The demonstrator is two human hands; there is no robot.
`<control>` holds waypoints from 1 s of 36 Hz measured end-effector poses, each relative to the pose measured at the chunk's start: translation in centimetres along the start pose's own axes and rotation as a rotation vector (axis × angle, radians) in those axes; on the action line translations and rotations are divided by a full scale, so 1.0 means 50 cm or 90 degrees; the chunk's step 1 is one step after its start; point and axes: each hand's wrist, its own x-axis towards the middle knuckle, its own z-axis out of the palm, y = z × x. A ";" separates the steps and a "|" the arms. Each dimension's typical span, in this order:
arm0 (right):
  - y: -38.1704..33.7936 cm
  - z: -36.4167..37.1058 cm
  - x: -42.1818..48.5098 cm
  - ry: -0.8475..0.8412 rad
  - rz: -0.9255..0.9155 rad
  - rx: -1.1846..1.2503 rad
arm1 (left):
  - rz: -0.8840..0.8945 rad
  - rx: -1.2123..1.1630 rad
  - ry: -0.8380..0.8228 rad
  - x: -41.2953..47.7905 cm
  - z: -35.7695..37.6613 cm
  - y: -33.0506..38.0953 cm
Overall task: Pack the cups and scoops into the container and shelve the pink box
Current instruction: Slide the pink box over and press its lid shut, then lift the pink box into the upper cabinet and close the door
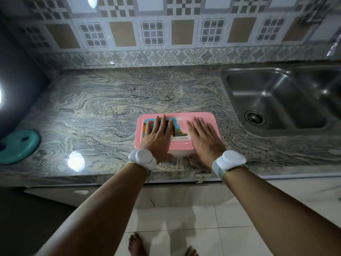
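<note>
Both palms flat on the box.
Your left hand [158,138] and right hand [203,138] lie open, fingers spread, gripping nothing; the box [180,145] sits directly beneath them on the counter [103,111].

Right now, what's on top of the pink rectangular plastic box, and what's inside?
Both hands lie flat on the pink rectangular plastic box: left hand, right hand. A printed label shows between them. The lid is on, so the contents cannot be seen.
</note>
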 end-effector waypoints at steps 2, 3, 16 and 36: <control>-0.002 -0.004 0.000 -0.014 0.004 0.003 | -0.002 0.001 -0.003 0.000 0.001 0.001; -0.004 -0.005 -0.004 -0.018 0.007 -0.003 | -0.003 0.003 -0.002 -0.003 0.003 0.002; -0.038 -0.026 -0.081 -0.053 0.047 -0.009 | -0.007 0.009 -0.021 -0.073 -0.002 0.042; -0.067 -0.242 -0.171 -0.034 0.050 -0.063 | 0.017 0.042 0.058 -0.180 -0.196 0.096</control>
